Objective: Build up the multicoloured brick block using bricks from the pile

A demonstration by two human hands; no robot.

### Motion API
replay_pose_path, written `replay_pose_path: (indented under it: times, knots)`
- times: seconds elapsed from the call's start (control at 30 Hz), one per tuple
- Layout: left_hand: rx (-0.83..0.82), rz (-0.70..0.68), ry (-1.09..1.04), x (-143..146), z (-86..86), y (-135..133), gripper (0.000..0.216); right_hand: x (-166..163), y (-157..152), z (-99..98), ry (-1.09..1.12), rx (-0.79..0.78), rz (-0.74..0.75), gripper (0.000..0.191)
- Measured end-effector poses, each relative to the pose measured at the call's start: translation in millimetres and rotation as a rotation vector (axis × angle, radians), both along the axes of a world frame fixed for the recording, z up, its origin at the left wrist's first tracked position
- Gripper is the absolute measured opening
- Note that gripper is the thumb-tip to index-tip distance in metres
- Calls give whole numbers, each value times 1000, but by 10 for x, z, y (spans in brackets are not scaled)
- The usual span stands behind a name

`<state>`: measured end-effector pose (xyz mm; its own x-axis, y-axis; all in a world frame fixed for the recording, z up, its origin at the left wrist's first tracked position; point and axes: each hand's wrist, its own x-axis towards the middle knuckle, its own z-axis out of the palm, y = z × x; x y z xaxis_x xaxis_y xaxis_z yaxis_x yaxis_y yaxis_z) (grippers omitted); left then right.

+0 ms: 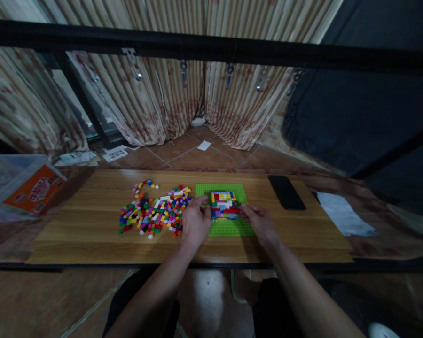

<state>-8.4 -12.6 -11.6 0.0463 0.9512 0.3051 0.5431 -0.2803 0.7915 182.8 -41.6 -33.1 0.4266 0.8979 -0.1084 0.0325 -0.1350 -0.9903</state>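
Observation:
A block of many-coloured toy bricks [224, 205] stands on a green studded baseplate [229, 229]. Beside the block's left side is my left hand [196, 219], its fingers bent and the thumb apart from them, with nothing visible between. My right hand [260, 222] has its fingertips pinched together at the block's right edge. Whatever is between those fingertips is too small and dim to make out. To the left of my left hand, a spread of loose small bricks [148, 213] in many colours lies on the wooden table, some right next to the hand.
A black phone [286, 192] lies on the wooden table [102, 249] at the right, with a white paper [343, 213] beyond it. At far left is a clear plastic bin [17, 188] with an orange label. A dark metal bar [211, 48] crosses before the curtains.

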Motion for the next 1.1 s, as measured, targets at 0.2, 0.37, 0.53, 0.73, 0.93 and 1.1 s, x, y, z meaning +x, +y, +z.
replay_pose_path:
  times: [0.2, 0.37, 0.53, 0.73, 0.93, 1.1]
  knots:
    - [-27, 99, -300, -354, 128, 57, 22, -6, -78, 96, -14, 27, -92, 37]
    - [-20, 266, -445, -720, 263, -476, 20, -446, -378, 251, -194, 127, -32, 27]
    - [-158, 245, -358, -843, 65, -1071, 19, -1080, -615, 195, -334, 135, 288, 21]
    - [-69, 122, -131, -978, 64, -1485, 19, -1458, -432, 116, -579, 186, 408, 28]
    - [82, 64, 106, -1297, 123, -1690, 24, -1518, -224, 104, -775, 196, 476, 29]
    - [144, -16, 171, -1330, 42, -1647, 25, -1552, -165, 97, -879, 153, 514, 24]
